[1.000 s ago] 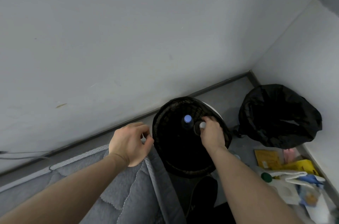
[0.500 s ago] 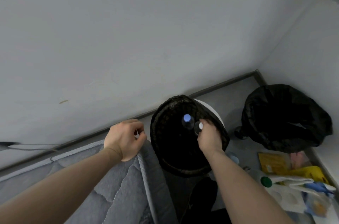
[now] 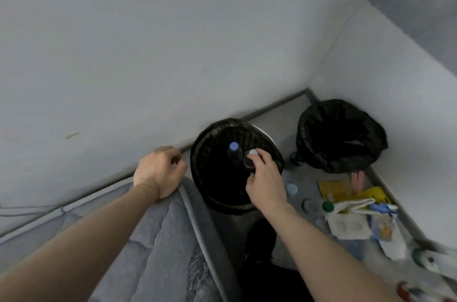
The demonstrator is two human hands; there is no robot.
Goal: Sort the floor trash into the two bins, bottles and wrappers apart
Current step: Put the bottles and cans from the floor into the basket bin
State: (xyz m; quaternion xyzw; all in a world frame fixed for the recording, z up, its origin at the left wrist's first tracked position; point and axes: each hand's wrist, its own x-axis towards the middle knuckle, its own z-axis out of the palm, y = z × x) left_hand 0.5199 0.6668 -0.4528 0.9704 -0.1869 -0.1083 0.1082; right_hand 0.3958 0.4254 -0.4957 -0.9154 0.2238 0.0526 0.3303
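Two bins lined with black bags stand by the wall corner. The near bin [image 3: 200,173] holds a clear bottle with a blue cap [image 3: 233,151], standing upright inside. My right hand [image 3: 267,183] reaches over this bin's opening, its fingertips closed on a second bottle with a white cap [image 3: 250,159] beside the first one. My left hand [image 3: 159,174] hovers left of the bin's rim with curled fingers and nothing visible in them. The far bin [image 3: 346,143] stands to the right in the corner.
Loose trash lies on the floor at the right: yellow wrappers [image 3: 333,189], a pink wrapper [image 3: 359,178], a green-capped bottle [image 3: 328,206], white packaging [image 3: 348,225], a clear bottle with a pale blue cap [image 3: 291,188]. A grey quilted mattress [image 3: 158,247] fills the lower left.
My right hand has lowered the white-capped bottle slightly into the near bin and its fingers have spread a little. My left hand has stayed beside the rim.
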